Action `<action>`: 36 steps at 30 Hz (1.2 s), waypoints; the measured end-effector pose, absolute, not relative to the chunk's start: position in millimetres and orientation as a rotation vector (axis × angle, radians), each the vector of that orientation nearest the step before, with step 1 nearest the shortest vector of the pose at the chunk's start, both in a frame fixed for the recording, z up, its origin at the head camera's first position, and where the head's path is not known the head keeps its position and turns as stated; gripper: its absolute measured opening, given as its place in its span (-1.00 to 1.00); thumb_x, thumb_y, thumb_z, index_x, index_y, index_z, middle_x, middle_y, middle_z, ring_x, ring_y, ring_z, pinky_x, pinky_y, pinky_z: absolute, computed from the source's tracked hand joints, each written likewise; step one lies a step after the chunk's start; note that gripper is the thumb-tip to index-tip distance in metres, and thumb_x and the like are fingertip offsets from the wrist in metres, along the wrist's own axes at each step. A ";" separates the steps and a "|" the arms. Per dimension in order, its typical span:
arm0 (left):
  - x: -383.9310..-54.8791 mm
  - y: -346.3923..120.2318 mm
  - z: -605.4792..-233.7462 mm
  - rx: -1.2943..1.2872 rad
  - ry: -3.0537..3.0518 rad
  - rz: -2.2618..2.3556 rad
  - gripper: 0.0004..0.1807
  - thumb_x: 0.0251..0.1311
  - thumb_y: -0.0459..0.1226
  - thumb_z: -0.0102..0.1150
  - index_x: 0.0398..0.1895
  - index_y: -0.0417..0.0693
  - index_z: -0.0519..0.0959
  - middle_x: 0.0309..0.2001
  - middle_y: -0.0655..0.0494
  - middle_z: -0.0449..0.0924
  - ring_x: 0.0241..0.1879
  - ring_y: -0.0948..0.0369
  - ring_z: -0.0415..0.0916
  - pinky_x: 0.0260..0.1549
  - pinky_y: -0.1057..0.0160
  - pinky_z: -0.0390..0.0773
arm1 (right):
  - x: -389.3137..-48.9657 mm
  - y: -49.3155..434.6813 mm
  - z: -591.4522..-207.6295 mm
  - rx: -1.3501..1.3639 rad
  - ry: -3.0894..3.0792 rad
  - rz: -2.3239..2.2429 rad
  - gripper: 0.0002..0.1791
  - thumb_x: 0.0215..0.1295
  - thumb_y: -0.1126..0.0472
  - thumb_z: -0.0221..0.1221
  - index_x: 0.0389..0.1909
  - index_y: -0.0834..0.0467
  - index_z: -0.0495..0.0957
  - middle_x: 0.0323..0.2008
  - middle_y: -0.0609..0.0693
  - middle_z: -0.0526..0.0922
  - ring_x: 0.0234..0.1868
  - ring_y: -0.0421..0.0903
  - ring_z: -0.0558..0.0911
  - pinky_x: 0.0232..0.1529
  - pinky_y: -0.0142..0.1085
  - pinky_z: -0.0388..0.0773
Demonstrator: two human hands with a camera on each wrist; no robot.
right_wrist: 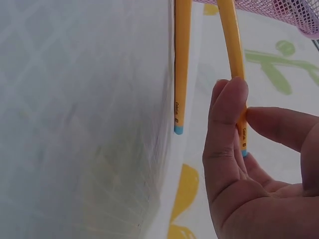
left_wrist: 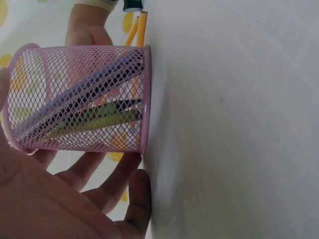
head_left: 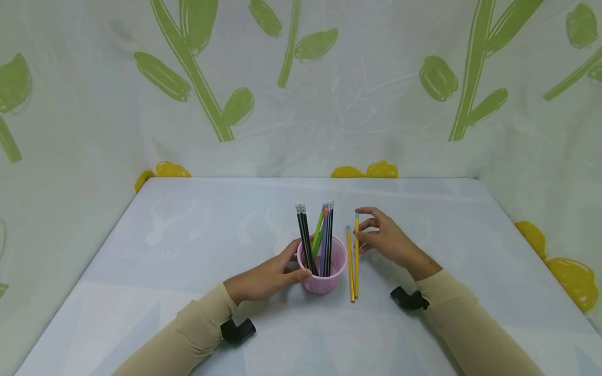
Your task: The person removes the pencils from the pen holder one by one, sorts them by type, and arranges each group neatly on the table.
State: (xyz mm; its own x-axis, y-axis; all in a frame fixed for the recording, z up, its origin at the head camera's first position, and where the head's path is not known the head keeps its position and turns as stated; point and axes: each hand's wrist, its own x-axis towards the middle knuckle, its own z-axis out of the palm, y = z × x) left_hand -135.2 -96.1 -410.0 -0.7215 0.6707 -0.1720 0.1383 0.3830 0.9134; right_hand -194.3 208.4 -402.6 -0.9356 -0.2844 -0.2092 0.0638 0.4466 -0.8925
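A pink mesh pencil cup (head_left: 322,285) stands upright on the table, holding several black pencils (head_left: 305,235), a purple one (head_left: 324,250) and green ones (head_left: 318,235). My left hand (head_left: 268,277) holds the cup from its left side, thumb at the near rim and fingers partly behind the mesh. To the right of the cup, my right hand (head_left: 390,243) pinches a yellow pencil (right_wrist: 232,40) near its blue end, between thumb and fingers. That end is tipped up off the table. A second yellow pencil (head_left: 350,266) lies flat between the cup and the held pencil.
A pale patterned cloth (head_left: 188,224) covers the table. Whitish walls (head_left: 357,104) with green leaf prints rise at the back and both sides. Black wrist mounts (head_left: 237,331) sit below the sleeve cuffs.
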 end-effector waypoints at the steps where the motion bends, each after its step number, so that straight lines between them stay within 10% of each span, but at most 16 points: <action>1: -135.1 -96.0 -410.0 0.691 2.117 1.328 -0.28 0.45 0.12 -0.01 0.52 0.57 -0.13 0.51 0.16 0.20 0.48 0.11 0.22 0.42 -0.05 0.27 | -194.4 208.8 -403.1 -0.188 2.371 -1.481 -0.27 0.40 0.27 0.17 0.51 0.12 0.09 0.06 0.30 0.48 -0.32 -0.01 0.71 -0.20 -0.17 0.73; 36: -135.1 -93.5 -411.2 0.700 2.114 1.342 -0.27 0.45 0.12 -0.01 0.50 0.70 -0.16 0.51 0.24 0.17 0.46 0.15 0.25 0.40 -0.01 0.30 | -198.1 213.1 -409.7 -0.176 2.376 -1.309 -0.31 0.35 0.26 0.26 0.43 0.16 0.22 -0.02 0.21 0.59 -0.28 -0.08 0.70 -0.26 -0.23 0.70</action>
